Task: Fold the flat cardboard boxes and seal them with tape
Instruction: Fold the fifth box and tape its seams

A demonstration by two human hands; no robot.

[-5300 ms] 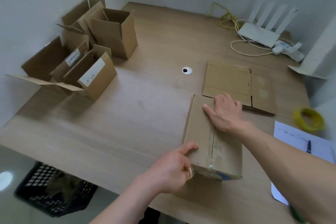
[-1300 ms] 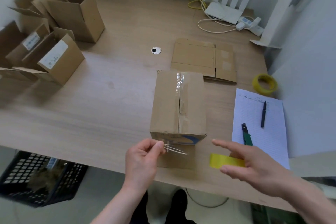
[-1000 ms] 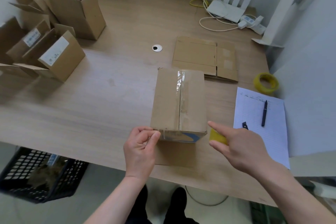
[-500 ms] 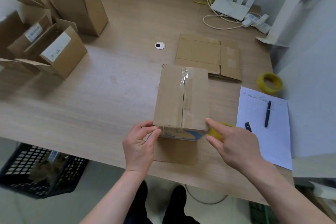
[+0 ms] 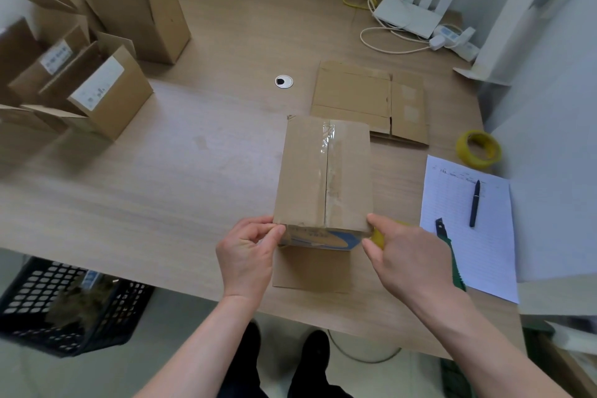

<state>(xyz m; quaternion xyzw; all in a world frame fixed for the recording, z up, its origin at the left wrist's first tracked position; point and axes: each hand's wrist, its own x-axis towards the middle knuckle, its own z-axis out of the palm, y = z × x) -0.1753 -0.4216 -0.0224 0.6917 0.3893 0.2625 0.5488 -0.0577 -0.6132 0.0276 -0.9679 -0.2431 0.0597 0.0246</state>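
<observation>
A folded cardboard box (image 5: 323, 171) stands in the middle of the wooden table (image 5: 193, 155), clear tape running along its top seam. My left hand (image 5: 248, 255) pinches a clear tape end at the box's near left corner. My right hand (image 5: 407, 258) grips a yellow tape roll (image 5: 378, 236) at the near right corner; the roll is mostly hidden behind my fingers. Flat cardboard boxes (image 5: 355, 94) lie just beyond the folded box. A loose flap (image 5: 310, 268) lies on the table under the box's near end.
Several open folded boxes (image 5: 106, 90) crowd the table's far left. On the right lie a second yellow roll (image 5: 478, 149), a paper sheet (image 5: 465, 255), a pen (image 5: 475, 203) and a green cutter (image 5: 447, 245). A router with cables (image 5: 410, 16) sits far back. A black basket (image 5: 64, 304) is on the floor.
Both hands have come in from the table's edge to the box's near end. The tape roll went to the near right corner, the pinched tape end to the near left corner.
</observation>
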